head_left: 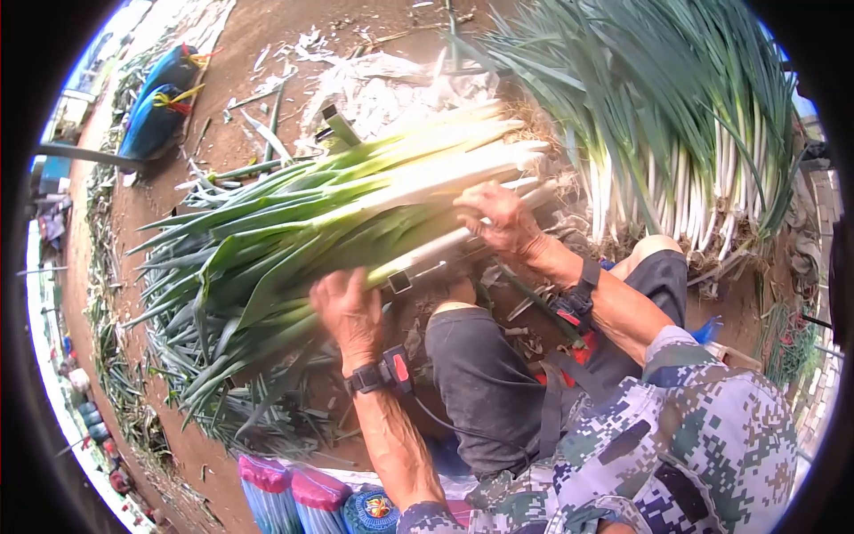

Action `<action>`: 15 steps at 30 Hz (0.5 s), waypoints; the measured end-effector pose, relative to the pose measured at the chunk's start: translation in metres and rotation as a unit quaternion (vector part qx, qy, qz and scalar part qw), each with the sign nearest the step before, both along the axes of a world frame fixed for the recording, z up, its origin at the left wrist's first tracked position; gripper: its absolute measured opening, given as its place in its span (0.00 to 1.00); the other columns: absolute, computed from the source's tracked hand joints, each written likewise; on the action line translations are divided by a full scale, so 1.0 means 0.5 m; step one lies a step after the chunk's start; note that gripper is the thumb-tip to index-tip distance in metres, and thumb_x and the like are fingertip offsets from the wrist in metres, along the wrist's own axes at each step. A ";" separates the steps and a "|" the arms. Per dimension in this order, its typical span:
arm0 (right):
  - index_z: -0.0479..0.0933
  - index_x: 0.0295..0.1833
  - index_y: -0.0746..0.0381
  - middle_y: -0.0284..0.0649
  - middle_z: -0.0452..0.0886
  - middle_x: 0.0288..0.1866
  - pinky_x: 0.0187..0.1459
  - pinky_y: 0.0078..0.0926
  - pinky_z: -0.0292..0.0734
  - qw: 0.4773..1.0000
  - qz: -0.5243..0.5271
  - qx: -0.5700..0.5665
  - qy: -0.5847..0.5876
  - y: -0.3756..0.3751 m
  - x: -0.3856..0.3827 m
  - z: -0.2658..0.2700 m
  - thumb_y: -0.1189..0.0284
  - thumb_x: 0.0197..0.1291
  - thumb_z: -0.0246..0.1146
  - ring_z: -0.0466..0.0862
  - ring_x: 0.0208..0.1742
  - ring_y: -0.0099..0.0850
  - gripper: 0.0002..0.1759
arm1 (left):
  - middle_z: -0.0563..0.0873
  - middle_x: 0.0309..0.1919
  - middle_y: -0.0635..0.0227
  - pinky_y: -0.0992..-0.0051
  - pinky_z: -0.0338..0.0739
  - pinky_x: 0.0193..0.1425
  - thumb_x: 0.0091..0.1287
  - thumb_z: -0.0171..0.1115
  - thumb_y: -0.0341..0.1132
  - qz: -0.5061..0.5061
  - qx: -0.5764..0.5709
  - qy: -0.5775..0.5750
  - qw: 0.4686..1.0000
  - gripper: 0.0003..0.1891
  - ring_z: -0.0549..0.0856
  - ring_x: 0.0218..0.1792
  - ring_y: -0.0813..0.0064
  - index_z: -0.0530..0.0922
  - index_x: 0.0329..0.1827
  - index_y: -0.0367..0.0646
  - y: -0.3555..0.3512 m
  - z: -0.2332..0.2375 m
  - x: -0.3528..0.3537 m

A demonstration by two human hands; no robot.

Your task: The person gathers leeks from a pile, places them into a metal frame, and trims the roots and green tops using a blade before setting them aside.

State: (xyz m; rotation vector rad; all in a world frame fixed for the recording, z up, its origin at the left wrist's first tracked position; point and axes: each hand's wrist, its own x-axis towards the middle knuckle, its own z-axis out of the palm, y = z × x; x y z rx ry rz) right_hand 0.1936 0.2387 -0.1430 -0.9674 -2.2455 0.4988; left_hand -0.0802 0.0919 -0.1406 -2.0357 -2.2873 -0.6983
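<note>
A pile of long green onions [347, 191] lies in front of me, white ends to the right and green leaves to the left. My right hand [505, 218] is closed around the white end of a green onion [422, 258] on the near side of the pile. Farther left, my left hand [345, 311] is closed at the green part of the same stalk, its fingers slightly blurred by motion. Both wrists carry black straps with small devices. Part of the held stalk is hidden under my fingers.
Untrimmed green onions [703, 125] with roots stand bunched at the upper right. Blue bundles [160, 102] with yellow ties lie at the upper left. Pink-topped bundles [294, 489] are near my left arm. Leaf scraps and pale plastic sheeting [382, 89] cover parts of the soil.
</note>
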 end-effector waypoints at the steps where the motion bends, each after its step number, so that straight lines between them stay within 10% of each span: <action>1: 0.82 0.56 0.56 0.41 0.84 0.49 0.56 0.42 0.79 0.999 -0.030 -0.019 0.015 0.009 -0.022 0.018 0.62 0.60 0.70 0.81 0.55 0.44 0.20 | 0.81 0.47 0.62 0.52 0.63 0.74 0.51 0.75 0.35 -0.004 -0.003 -0.015 1.000 0.22 0.78 0.54 0.56 0.85 0.52 0.50 0.000 0.005 -0.001; 6: 0.83 0.58 0.54 0.36 0.84 0.48 0.58 0.41 0.77 0.992 0.007 0.075 -0.103 0.081 -0.082 0.005 0.63 0.58 0.71 0.80 0.54 0.40 0.21 | 0.84 0.54 0.62 0.57 0.72 0.69 0.60 0.70 0.26 0.059 0.001 -0.303 0.951 0.20 0.81 0.59 0.59 0.82 0.57 0.44 0.000 0.046 0.002; 10: 0.83 0.57 0.53 0.35 0.84 0.47 0.56 0.40 0.76 0.991 0.002 0.096 -0.093 0.062 -0.085 0.014 0.64 0.54 0.74 0.81 0.53 0.38 0.23 | 0.82 0.57 0.57 0.59 0.74 0.67 0.61 0.70 0.24 0.059 0.144 -0.071 0.985 0.24 0.80 0.61 0.55 0.81 0.62 0.43 0.037 0.104 -0.005; 15: 0.82 0.54 0.59 0.38 0.85 0.42 0.54 0.41 0.78 0.991 0.085 0.095 -0.050 0.021 -0.054 0.055 0.66 0.50 0.76 0.82 0.48 0.41 0.23 | 0.79 0.63 0.66 0.52 0.56 0.81 0.50 0.79 0.34 0.003 0.038 0.135 0.990 0.31 0.74 0.69 0.60 0.81 0.61 0.49 0.087 0.151 -0.027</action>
